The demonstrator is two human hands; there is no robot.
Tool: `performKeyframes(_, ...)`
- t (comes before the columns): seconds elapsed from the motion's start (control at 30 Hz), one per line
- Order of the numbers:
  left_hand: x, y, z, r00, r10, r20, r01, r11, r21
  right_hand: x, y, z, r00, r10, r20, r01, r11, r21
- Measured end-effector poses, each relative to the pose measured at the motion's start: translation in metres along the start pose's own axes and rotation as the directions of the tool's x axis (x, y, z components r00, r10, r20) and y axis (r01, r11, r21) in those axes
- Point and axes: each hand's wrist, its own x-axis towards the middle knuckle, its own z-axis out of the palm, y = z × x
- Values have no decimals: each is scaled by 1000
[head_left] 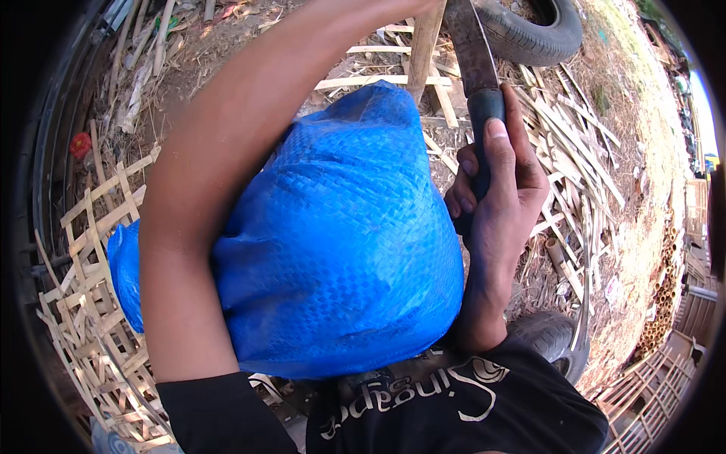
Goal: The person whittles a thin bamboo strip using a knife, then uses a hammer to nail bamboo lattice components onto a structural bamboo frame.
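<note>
My right hand (503,174) is closed round the dark handle (485,113) of a large knife, a machete by its look, with the thumb along the handle. Its broad, stained blade (470,45) points up and leaves the top edge. My left forearm (249,83) reaches over to the top edge, where the hand itself is out of the picture. Close by it, a pale upright piece of bamboo or wood (425,53) stands just left of the blade. A blue woven plastic sheet (340,234) covers my lap and knees.
Split bamboo strips (578,144) lie scattered at the right. An old tyre (533,41) lies at the far right, another tyre (544,337) near my right side. Woven bamboo lattice (94,303) fills the left. Stacked bamboo poles (662,280) line the right rim.
</note>
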Motion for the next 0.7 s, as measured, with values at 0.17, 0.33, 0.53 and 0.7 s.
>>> performKeyframes(0.17, -2, -8, -1, 1000, -10, 29, 9, 999, 46, -5, -16, 0, 998, -48, -38, 50, 997, 55)
performKeyframes(0.33, 1, 3, -6, 996, -75, 57, 75, 997, -8, -2, -10, 7, 998, -44, -40, 42, 998, -53)
performKeyframes(0.53, 0, 1, -1, 998, -46, 48, 44, 998, 40, -2, -7, 4, 993, -108, -39, 109, 993, 38)
performKeyframes(0.7, -1, -1, 1, 998, -54, -24, 55, 997, 60, -1, -22, -1, 1000, -15, -18, 14, 1000, -26)
